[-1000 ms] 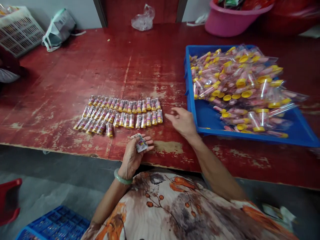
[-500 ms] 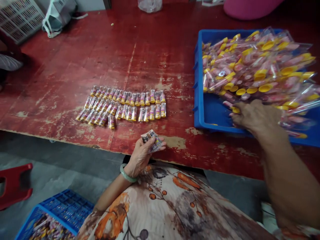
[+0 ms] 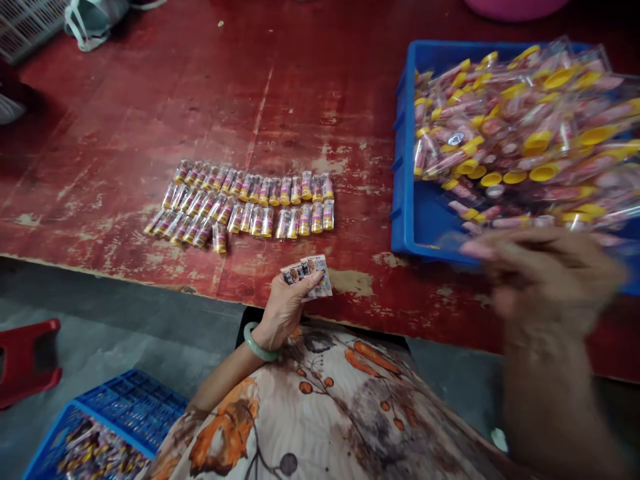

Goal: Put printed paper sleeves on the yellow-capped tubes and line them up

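My left hand (image 3: 284, 309) rests at the near edge of the red table (image 3: 150, 120) and pinches a small stack of printed cards (image 3: 307, 275). My right hand (image 3: 545, 273) is motion-blurred at the front rim of the blue tray (image 3: 415, 220); it seems to hold a clear tube, but I cannot be sure. The tray is heaped with clear tubes with yellow caps (image 3: 510, 133). Rows of small filled tubes (image 3: 250, 203) lie side by side on the table, left of the tray.
A blue crate (image 3: 125, 410) with colourful packets stands on the floor at lower left, beside a red stool (image 3: 27, 360). A white basket (image 3: 30, 23) and a grey-green bag (image 3: 93, 20) sit at the table's far left. A pink basin (image 3: 515, 7) shows at the top edge.
My right hand went from beside the tube rows into the tray, then pulled back toward me off its front rim. My left hand fanned the cards slightly. The view tilted downward.
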Motion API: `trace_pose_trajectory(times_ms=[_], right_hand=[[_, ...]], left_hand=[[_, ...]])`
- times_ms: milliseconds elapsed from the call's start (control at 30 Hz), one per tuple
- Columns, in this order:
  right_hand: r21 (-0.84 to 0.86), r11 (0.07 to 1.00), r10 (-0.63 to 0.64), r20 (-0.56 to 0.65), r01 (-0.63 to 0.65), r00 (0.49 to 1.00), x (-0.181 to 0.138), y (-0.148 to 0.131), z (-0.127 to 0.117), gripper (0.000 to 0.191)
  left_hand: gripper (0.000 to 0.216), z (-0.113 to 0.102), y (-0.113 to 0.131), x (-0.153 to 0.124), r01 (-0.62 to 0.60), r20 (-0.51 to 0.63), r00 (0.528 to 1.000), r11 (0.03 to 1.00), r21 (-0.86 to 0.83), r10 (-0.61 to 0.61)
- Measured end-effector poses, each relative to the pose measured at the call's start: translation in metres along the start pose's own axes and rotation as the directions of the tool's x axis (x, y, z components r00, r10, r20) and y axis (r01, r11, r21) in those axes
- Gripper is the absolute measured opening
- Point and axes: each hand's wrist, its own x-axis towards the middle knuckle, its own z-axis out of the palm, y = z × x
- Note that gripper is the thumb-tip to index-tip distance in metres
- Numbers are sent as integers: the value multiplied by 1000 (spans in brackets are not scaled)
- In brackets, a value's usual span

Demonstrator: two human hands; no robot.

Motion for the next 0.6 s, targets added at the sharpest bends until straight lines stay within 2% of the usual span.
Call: trace_pose_trajectory(times_ms=[33,67,100,133,167,233,333,467,600], right_hand=[[123,980,134,185,-158,974,-18,-10,11,14],[153,929,255,400,-338,880,-35,-17,24,15],[131,880,320,546,-456,775,-50,-21,36,17],[73,849,354,656,-523,667,-62,-23,47,18],[16,834,370,724,-551,582,-73,-23,58,20],[-56,838,371,788,-543,491,-85,-22,76,26],[-85,841,361,823,-534,439,-89,-19,90,23],[-64,863,309,852,-501,423,-80,-18,93,24],[8,798,303,860,-603,412,-76,-16,87,30]], left_hand=[[39,2,0,0,-1,4,1000,1000,3,1],[39,3,1,-1,0,8,1000,1000,8,0],[38,4,1,-2,2,14,1000,1000,17,-2],[37,6,2,-3,0,17,1000,1000,24,-1],[36,7,3,-5,-5,16,1000,1000,28,5],[32,7,5,-9,-12,11,1000,999,30,12],[31,3,7,-13,-12,-5,1000,1000,26,13],[33,-6,11,-13,-59,-24,998,998,29,60],[32,-11,15,-10,-111,-56,992,994,11,112]])
